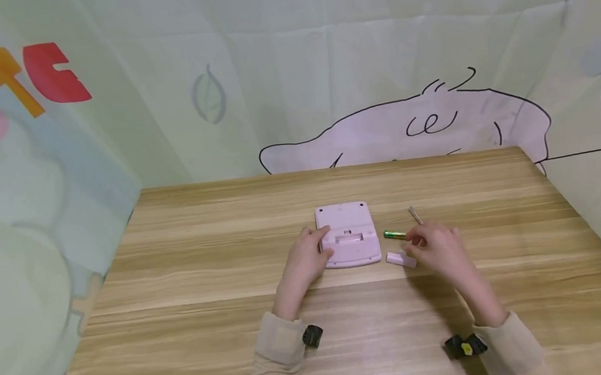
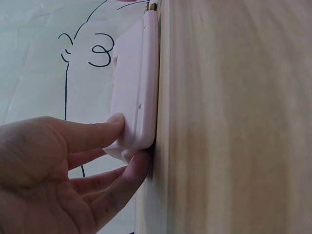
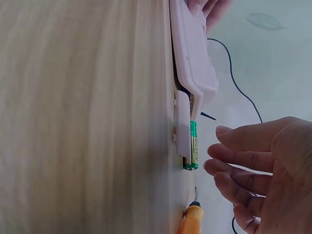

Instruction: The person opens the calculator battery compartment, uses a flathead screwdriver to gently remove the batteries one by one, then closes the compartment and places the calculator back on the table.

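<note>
A pale pink calculator (image 1: 342,213) lies back side up on the table, its battery compartment (image 1: 349,238) uncovered. At its left edge my left hand (image 1: 306,257) grips it, thumb (image 2: 105,132) on the back and fingers at the rim. A green and gold battery (image 1: 393,234) lies right of the calculator. Closer to me is the small pink battery cover (image 1: 398,259). My right hand (image 1: 437,247) hovers beside both with loosely bent fingers; the right wrist view shows a gap between its fingertips and the battery (image 3: 194,146), with nothing held.
A screwdriver lies beyond the right hand; its metal shaft (image 1: 415,214) shows in the head view and its orange handle (image 3: 192,220) in the right wrist view. The wood-grain table (image 1: 203,236) meets a printed cloth backdrop (image 1: 167,104) at its far and side edges.
</note>
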A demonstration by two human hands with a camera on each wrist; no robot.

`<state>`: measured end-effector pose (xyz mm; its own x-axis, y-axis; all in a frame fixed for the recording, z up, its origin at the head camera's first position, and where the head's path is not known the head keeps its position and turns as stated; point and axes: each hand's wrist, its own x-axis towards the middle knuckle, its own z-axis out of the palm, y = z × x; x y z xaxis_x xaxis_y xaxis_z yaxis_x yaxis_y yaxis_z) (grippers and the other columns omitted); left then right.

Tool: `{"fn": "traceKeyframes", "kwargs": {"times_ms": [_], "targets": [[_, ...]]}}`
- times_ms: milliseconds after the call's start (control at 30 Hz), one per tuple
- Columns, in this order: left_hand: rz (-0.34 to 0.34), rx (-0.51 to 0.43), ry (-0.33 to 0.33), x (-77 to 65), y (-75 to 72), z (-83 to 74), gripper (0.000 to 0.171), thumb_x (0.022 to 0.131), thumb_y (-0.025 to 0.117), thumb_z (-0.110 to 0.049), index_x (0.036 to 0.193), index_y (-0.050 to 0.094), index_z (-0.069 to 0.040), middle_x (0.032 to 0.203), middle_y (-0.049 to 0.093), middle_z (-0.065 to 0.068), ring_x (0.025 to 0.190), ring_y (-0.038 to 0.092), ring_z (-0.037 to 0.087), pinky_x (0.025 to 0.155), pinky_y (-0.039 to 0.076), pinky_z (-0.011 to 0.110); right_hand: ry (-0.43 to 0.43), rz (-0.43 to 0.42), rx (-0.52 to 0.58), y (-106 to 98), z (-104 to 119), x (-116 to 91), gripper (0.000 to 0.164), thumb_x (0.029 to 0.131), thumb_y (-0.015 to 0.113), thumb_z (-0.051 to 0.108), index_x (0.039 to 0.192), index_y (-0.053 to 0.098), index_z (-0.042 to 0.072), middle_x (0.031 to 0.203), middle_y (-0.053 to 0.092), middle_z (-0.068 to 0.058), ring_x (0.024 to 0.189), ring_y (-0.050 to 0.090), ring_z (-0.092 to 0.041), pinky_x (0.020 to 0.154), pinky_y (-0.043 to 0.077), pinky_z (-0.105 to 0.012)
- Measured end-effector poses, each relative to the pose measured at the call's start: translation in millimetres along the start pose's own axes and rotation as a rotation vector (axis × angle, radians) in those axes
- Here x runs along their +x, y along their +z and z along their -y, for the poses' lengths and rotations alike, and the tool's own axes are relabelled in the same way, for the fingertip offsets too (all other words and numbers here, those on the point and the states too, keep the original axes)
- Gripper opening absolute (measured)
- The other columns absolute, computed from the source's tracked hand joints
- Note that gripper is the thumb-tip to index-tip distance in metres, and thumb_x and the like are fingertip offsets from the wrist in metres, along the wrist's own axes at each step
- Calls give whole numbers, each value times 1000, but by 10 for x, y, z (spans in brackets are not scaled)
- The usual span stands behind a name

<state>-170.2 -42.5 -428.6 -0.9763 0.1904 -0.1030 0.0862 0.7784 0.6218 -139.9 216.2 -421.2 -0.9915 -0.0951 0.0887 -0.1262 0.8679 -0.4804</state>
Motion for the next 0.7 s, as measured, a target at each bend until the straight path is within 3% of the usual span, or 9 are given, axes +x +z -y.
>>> {"fn": "traceKeyframes", "kwargs": {"times_ms": [700], "targets": [[6, 7, -7, 3, 8, -12, 49, 89, 68, -16, 136, 55, -10, 118, 57, 18, 95, 57, 26, 87, 51, 42, -20, 86, -25, 86, -19, -18, 16, 79, 76, 21, 89, 71, 9, 78, 67, 1, 78, 58, -19, 78, 32, -44]]}}
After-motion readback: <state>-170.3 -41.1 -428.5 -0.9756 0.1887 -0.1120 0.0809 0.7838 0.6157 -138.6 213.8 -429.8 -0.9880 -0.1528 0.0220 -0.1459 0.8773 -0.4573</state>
